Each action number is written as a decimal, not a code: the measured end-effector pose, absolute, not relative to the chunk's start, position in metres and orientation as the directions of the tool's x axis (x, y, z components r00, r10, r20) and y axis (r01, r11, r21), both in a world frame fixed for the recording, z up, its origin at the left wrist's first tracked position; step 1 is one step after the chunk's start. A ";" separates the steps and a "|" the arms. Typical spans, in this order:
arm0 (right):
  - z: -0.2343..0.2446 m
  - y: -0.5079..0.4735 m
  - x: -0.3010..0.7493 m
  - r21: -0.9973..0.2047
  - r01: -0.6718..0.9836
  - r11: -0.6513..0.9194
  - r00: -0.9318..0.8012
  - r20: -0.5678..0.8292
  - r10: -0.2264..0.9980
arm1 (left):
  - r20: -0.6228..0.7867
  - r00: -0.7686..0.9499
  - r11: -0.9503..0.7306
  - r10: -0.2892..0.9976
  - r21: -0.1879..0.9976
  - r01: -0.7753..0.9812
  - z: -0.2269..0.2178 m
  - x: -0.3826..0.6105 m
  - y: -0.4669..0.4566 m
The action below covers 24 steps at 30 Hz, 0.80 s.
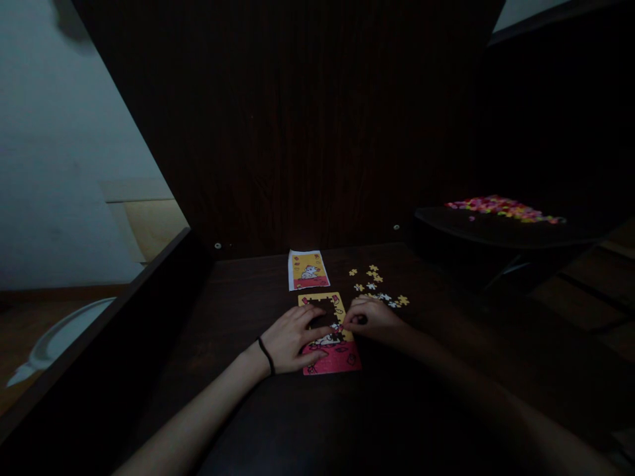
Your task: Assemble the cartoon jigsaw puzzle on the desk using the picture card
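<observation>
A partly filled jigsaw puzzle (342,359) with a yellow and pink picture lies on the dark table, its dark middle showing through. Across its left side rests my left hand (296,335), fingers spread over the puzzle. My right hand (373,319) is at the puzzle's right edge with thumb and forefinger pinched together around a small puzzle piece, mostly hidden by the fingertips. Just behind the puzzle lies a picture card (308,270) showing a white animal on yellow and pink. Loose puzzle pieces (373,276), yellow and white, are scattered beyond my right hand.
A dark upright panel (307,132) closes off the back of the table. Along the left runs a raised wooden edge (114,330). To the right, a dark stool-like surface (501,231) bears a pile of small colourful pieces (506,208). A pale round object (64,337) is on the floor at left.
</observation>
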State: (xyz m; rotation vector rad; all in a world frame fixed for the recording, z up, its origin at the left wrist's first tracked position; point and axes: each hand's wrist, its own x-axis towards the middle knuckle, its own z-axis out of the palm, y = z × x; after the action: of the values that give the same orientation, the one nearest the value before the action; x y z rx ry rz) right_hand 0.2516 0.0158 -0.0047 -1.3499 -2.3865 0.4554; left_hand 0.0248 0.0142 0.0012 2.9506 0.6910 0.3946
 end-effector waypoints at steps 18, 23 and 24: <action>-0.005 0.017 0.252 -0.433 0.751 0.498 -0.485 0.151 0.862 | 0.239 0.862 -0.894 0.447 0.146 0.423 0.002 0.024 0.013; -0.005 0.016 0.252 -0.440 0.745 0.502 -0.490 0.150 0.859 | 0.282 0.840 -0.886 0.464 0.163 0.434 0.001 0.025 0.014; -0.005 0.016 0.252 -0.439 0.745 0.502 -0.489 0.151 0.859 | 0.292 0.830 -0.880 0.476 0.167 0.445 0.001 0.026 0.014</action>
State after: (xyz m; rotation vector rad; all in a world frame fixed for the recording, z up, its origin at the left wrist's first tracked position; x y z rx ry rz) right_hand 0.2516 0.0159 -0.0050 -1.3377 -2.3989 0.4522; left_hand 0.0257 0.0138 0.0014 2.9163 0.7358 0.5018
